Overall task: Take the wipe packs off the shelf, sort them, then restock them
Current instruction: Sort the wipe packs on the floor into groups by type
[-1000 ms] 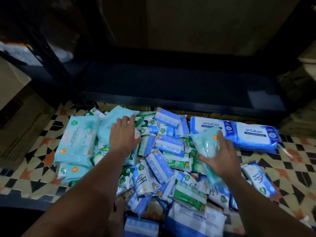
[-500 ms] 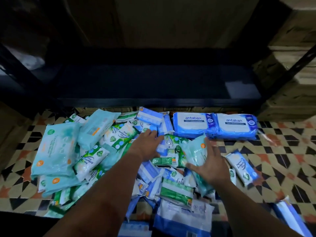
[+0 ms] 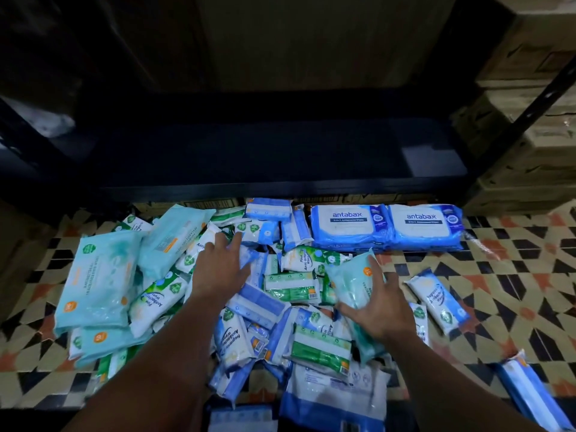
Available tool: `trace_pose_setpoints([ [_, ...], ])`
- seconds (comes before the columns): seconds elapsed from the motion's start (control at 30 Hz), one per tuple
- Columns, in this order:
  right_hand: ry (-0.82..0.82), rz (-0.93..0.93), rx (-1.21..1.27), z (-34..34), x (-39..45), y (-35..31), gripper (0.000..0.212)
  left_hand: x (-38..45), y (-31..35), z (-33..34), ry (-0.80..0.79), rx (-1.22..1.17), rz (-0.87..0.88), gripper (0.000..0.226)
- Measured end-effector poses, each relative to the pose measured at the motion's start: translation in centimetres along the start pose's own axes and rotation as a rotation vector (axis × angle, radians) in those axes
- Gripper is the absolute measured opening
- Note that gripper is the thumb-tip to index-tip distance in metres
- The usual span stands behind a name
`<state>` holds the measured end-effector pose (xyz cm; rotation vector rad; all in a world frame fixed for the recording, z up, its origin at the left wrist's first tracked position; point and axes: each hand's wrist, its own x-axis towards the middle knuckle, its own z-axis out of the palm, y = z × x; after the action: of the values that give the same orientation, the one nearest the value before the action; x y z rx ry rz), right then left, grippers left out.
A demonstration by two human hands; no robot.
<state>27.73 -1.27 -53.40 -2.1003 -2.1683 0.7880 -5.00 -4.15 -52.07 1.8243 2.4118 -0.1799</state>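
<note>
The right hand (image 3: 381, 310) is gripping a teal wipe pack (image 3: 355, 288) above the floor pile (image 3: 280, 291); the left hand (image 3: 221, 269), fingers spread, is lying on the packs near the shelf (image 3: 280, 157).

I'm looking at a shop stockroom: a dark metal shelf (image 3: 280, 157), stacked cartons (image 3: 530, 145) beside it, many retail wipe packs (image 3: 349, 227) heaped on tiled floor (image 3: 514, 275).
</note>
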Motion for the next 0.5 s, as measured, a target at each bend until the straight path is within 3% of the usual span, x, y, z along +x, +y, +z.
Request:
trace_pose_setpoints([
  [0.3,-0.001,0.004,-0.045,0.4,0.3,-0.2,0.125,0.4,-0.6,1.0,0.007,0.000,0.027,0.071],
  [0.5,-0.006,-0.061,-0.094,0.1,0.4,-1.3,0.125,-1.4,-2.8,1.2,0.091,-0.125,0.289,0.074],
])
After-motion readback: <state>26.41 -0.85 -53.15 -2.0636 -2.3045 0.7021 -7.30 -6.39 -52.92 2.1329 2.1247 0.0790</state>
